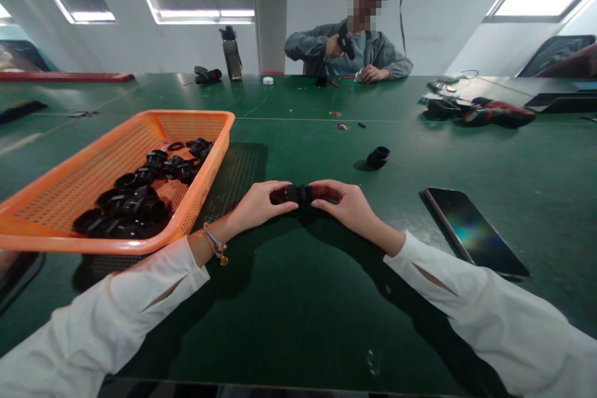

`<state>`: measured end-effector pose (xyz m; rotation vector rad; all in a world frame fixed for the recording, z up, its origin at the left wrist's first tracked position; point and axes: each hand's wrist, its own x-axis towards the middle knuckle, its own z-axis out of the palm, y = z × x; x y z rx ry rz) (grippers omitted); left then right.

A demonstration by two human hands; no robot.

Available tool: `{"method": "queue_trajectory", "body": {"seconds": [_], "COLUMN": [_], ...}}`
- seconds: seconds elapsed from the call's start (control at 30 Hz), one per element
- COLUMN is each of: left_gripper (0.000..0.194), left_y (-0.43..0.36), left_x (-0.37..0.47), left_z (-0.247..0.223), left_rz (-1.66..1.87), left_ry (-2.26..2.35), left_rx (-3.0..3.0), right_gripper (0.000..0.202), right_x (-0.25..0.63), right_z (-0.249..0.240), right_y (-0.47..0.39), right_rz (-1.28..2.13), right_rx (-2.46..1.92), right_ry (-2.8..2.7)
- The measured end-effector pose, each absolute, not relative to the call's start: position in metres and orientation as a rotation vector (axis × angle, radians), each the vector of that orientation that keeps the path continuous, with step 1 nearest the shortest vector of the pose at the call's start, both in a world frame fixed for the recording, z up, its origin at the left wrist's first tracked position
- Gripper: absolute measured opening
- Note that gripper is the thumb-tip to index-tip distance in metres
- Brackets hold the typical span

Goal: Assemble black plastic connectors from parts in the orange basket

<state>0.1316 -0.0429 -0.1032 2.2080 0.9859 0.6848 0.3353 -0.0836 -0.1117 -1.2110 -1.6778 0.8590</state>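
Observation:
A black ribbed cylindrical part (299, 193) lies level between my two hands above the green table (298, 298). My left hand (267, 202) grips its left end between thumb and fingers. The right end is pinched in my right hand (342, 200). To the left, an orange plastic basket (205, 199) holds several black parts (135, 202). Beyond my right hand, one short black tubular piece (377, 157) rests on the table.
A phone (473, 230) lies right of my right hand. Farther back are a bottle (231, 55), a white cap (267, 81) and a black-and-red bundle (494, 113). Across the table a person (312, 46) holds a black tool (346, 41).

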Motion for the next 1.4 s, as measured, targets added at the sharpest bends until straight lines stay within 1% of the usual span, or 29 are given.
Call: {"method": "queue_trajectory", "body": {"seconds": [1.13,1.4], "left_gripper": [0.033,0.036], "left_y": [-0.0428,-0.0426], "left_x": [0.1315,0.1311], "left_z": [-0.1029,-0.1037], "left_rz": [0.694,0.688], "left_ry": [0.988,0.976], "left_rx": [2.256,2.239], "right_gripper": [0.025,0.024], "right_x": [0.3351,0.3340], "right_z": [-0.1104,-0.1064], "right_y": [-0.0841,-0.0853], "right_rz": [0.819,0.827], "right_rx": [-1.255,-1.289], "right_ry": [-1.688,-1.698]}}
